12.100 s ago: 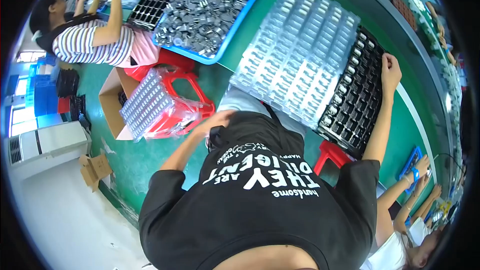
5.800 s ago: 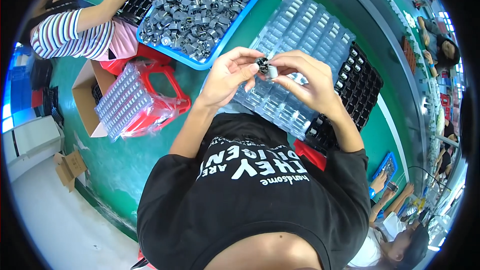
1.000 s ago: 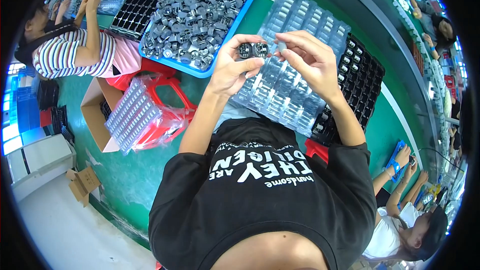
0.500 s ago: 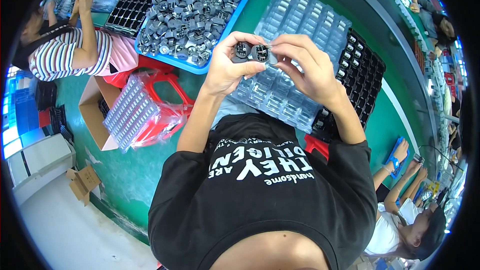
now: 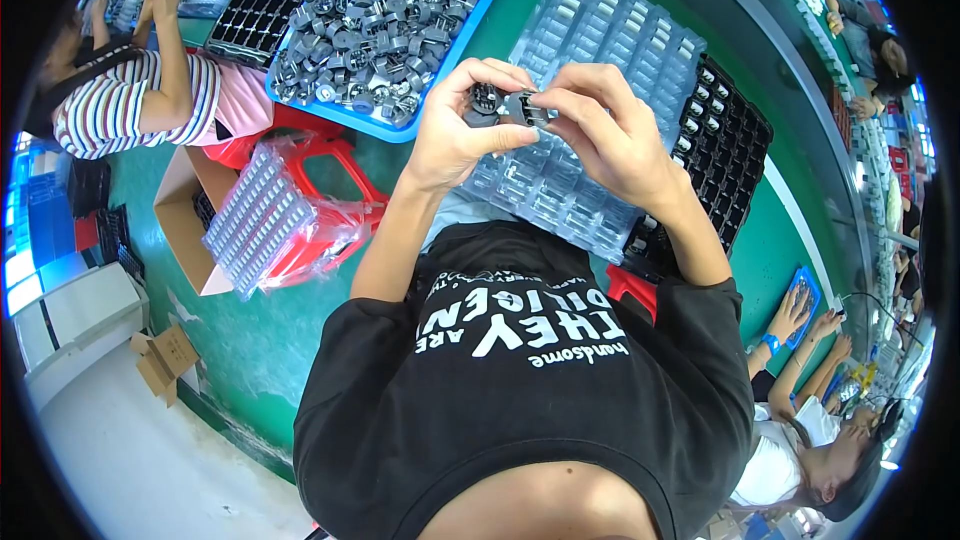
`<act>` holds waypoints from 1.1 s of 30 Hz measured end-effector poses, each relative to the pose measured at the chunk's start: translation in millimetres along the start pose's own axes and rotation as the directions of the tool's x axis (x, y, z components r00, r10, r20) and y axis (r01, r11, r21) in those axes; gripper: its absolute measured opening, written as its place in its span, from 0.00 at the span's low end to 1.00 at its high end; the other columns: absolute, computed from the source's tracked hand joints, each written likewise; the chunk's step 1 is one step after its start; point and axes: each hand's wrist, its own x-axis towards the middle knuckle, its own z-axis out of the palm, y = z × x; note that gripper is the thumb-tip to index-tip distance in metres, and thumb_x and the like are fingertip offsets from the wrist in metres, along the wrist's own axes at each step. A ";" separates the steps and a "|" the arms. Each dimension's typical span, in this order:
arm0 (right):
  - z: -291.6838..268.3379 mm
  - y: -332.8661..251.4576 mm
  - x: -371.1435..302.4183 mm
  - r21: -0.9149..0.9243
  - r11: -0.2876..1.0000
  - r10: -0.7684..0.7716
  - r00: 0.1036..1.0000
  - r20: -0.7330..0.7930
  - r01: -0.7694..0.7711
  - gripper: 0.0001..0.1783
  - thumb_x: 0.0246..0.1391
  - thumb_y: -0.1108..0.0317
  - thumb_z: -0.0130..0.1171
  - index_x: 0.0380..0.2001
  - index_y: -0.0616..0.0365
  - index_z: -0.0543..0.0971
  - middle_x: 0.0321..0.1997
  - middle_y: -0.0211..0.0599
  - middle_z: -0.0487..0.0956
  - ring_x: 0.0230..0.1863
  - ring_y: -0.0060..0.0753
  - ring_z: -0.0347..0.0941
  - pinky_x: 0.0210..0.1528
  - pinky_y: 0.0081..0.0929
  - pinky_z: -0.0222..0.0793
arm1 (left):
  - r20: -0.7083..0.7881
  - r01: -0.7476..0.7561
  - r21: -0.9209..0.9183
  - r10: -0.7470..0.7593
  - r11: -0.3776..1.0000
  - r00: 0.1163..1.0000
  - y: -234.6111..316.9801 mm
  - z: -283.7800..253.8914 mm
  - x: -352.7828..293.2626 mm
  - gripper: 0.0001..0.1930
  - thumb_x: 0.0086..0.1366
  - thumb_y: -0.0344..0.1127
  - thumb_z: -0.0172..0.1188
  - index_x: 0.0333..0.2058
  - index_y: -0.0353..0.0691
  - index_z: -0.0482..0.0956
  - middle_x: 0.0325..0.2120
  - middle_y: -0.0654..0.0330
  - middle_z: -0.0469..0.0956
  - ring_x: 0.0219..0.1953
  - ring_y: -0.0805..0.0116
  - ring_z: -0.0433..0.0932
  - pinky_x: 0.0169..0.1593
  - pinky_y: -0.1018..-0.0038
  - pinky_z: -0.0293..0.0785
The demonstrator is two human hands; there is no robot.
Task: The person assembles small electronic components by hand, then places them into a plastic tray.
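Two round dark-grey plastic parts with metal pins are in my left hand [image 5: 445,140]. The left round part [image 5: 484,104] is pressed under the curled fingers, and the right round part [image 5: 520,108] sits beside it, turned partly sideways above the thumb. My right hand [image 5: 620,135] is closed in a pinch at the pin side of that right part; whatever its fingertips hold is hidden. Both hands are above clear plastic blister trays [image 5: 570,185], which have small light metal pieces in some pockets of the far rows.
Beyond my left hand stands a blue tray [image 5: 395,130] heaped with similar grey parts. Black pocketed trays [image 5: 735,190] lie under the clear ones at right. A red stool [image 5: 340,165] with a wrapped tray [image 5: 255,225] and a cardboard box [image 5: 180,210] are at left. Co-workers sit on both sides.
The right round part has turned from facing up to partly sideways. My right fingers have shifted slightly, closer over its pins. The left hand still holds both parts.
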 end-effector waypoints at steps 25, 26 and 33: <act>18.7 2.2 -28.1 0.536 0.717 0.579 0.809 -0.101 -0.446 0.04 0.54 0.77 0.62 0.34 0.66 0.80 0.41 0.40 0.80 0.40 0.25 0.77 0.40 0.21 0.75 | -0.115 -0.161 0.650 0.306 0.743 0.945 -23.6 28.6 -2.5 0.19 0.48 0.21 0.73 0.39 0.35 0.76 0.38 0.59 0.75 0.38 0.74 0.76 0.38 0.80 0.74; 14.7 4.1 -33.2 0.527 0.720 0.585 0.803 -0.112 -0.451 0.04 0.54 0.77 0.62 0.34 0.66 0.80 0.41 0.40 0.80 0.40 0.25 0.77 0.40 0.21 0.75 | -0.112 -0.115 0.627 0.235 0.771 0.966 -26.4 32.5 -1.6 0.19 0.51 0.21 0.70 0.41 0.35 0.75 0.38 0.59 0.75 0.37 0.74 0.76 0.37 0.80 0.73; -54.4 44.6 -102.0 -0.300 0.774 0.378 0.786 -0.490 -0.558 0.05 0.48 0.77 0.64 0.30 0.60 0.82 0.35 0.38 0.82 0.36 0.37 0.78 0.38 0.31 0.75 | -0.176 0.381 -0.071 -0.387 0.922 0.905 -25.0 20.2 3.7 0.17 0.66 0.22 0.50 0.54 0.30 0.69 0.45 0.49 0.75 0.36 0.68 0.75 0.31 0.77 0.70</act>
